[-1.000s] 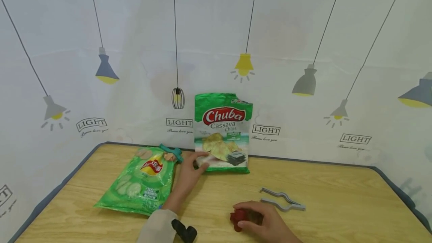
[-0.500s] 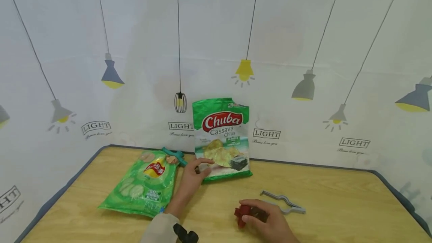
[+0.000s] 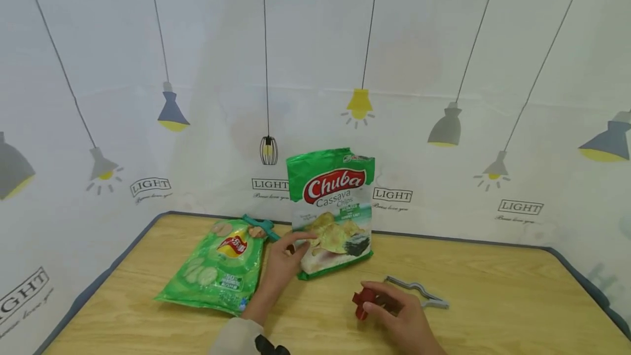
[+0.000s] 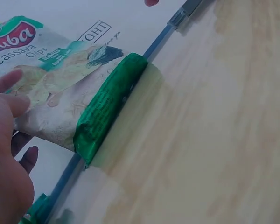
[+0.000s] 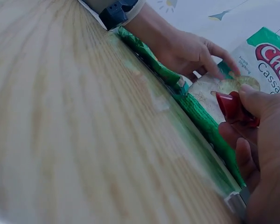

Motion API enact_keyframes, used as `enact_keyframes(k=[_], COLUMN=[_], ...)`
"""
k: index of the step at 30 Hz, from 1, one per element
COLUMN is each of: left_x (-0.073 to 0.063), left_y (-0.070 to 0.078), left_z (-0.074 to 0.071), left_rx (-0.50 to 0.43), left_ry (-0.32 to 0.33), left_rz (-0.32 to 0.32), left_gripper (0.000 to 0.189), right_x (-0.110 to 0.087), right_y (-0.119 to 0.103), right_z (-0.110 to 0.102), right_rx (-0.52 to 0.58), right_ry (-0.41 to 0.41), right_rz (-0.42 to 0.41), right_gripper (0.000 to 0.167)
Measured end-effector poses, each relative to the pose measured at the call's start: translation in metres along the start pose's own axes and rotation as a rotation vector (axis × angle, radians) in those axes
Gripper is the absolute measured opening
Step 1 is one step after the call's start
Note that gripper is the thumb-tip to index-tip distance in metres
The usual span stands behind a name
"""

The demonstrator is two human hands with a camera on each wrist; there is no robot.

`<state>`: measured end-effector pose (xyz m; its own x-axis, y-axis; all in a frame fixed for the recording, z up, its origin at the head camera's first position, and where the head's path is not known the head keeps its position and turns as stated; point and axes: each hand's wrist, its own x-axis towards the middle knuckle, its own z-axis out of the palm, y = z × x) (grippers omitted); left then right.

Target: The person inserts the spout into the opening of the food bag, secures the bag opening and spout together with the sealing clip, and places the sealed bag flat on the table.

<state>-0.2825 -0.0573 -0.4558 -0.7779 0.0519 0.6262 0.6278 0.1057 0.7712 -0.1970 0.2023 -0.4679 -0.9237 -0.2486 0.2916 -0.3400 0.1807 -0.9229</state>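
Note:
A green and white Chuba cassava chip bag stands upright, its upper right corner torn off. My left hand grips its lower left edge, with the thumb and a finger on the front and other fingers behind. Low over the table, my right hand pinches a small red clip between thumb and fingers; in the right wrist view the red clip sticks out past the thumb. Behind that hand lies a grey bag clip, its arms spread.
A green Lay's chip bag lies left of my left forearm. A teal clip sits across its top end. At the back, a wall sheet printed with lamps rises along the table's dark edge.
The Chuba bag has come forward from the wall and turned slightly, with my left hand on it. My right hand has lifted a little with the red clip.

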Motion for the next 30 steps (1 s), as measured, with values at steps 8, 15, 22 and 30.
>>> enact_keyframes(k=[8, 15, 22, 30], left_x=[0.016, 0.023, 0.024, 0.021], left_y=[0.039, 0.064, 0.058, 0.06], left_z=[0.011, 0.019, 0.018, 0.021], left_rx=[-0.071, -0.041, -0.008, -0.019], left_ry=[-0.077, -0.059, -0.058, -0.067], left_rz=[0.303, 0.325, 0.255, 0.304], left_gripper=[0.036, 0.037, 0.035, 0.04], right_x=[0.005, 0.01, 0.019, 0.034], right_y=[-0.011, -0.024, -0.05, -0.082], right_z=[-0.01, -0.027, -0.047, -0.064], right_rx=[0.023, -0.011, -0.107, -0.117], right_ry=[0.072, 0.182, 0.296, 0.336], right_rz=[0.009, -0.046, -0.209, -0.439], right_gripper=[0.035, 0.035, 0.037, 0.04])
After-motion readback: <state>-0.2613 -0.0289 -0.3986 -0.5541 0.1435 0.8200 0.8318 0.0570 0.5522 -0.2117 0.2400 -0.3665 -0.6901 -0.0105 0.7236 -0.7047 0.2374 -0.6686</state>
